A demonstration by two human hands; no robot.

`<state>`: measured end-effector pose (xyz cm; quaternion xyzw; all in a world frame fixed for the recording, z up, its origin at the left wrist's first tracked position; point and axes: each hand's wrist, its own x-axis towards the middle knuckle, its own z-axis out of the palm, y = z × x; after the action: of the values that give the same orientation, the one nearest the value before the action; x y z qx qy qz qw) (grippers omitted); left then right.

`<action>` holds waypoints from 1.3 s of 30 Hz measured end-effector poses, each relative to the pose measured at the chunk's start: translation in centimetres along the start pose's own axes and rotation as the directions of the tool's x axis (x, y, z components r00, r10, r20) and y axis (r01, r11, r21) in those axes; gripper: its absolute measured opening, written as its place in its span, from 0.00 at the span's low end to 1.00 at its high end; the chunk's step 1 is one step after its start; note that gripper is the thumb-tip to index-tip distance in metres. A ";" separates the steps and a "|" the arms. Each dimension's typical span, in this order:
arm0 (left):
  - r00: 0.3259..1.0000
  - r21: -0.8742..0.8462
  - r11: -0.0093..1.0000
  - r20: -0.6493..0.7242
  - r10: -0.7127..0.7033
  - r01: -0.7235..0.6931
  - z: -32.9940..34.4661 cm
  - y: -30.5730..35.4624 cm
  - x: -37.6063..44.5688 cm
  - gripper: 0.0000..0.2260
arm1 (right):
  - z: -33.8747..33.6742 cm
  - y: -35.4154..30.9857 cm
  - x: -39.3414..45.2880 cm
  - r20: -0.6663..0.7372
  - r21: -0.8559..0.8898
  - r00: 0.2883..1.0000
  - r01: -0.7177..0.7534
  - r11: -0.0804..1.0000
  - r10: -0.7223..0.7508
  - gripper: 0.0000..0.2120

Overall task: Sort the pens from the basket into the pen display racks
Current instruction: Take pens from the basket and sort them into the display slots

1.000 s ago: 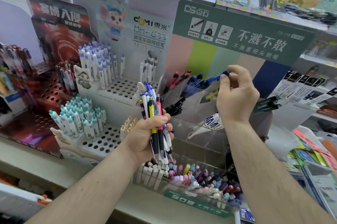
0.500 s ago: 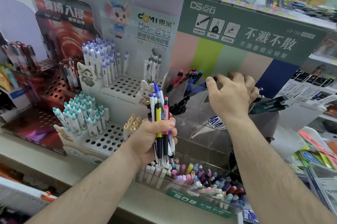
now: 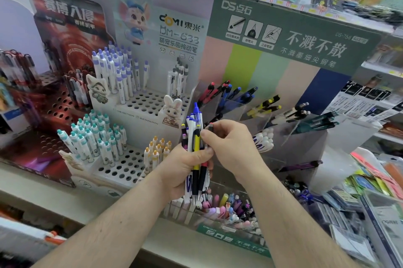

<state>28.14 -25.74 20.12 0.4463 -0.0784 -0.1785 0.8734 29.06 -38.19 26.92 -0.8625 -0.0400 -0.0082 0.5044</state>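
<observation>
Head view shows a bunch of pens [image 3: 197, 154] held upright in the left hand [image 3: 185, 169], fingers wrapped tight round the barrels, above the front edge of the shelf [image 3: 65, 198]. Blue, yellow-and-black, red and white pens stand in the bunch. The right hand [image 3: 231, 148] meets it from the right, thumb and fingers pinching the top of one pen at the bunch's upper end.

Just behind stands a clear compartment rack [image 3: 283, 128] holding leaning red, blue, yellow and dark green pens, each colour in its own pocket. Its green header card [image 3: 305, 34] reads "DS" with Chinese characters. Left of it, a white perforated rack [image 3: 141, 102] carries purple-capped, teal-capped and yellow-capped pens upright in holes; its backboard reads "DOMI" and "DM-633" beside a cartoon mouse. Further left, a red display [image 3: 65, 28] is marked "DERS". Below the hands, a clear tray [image 3: 231, 209] at the shelf's front edge holds pastel pens.
</observation>
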 end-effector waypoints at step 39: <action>0.992 -0.104 0.994 -0.119 0.031 -0.044 -1.8 2.3 -1.2 0.14 | -0.1 -1.4 9.4 -0.434 -0.634 0.576 0.351 0.689 -0.693 0.05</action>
<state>28.13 -22.73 20.95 0.4071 -0.0257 -0.1395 0.9023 38.34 -37.07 28.70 -0.8453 -0.1230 -0.4680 0.2267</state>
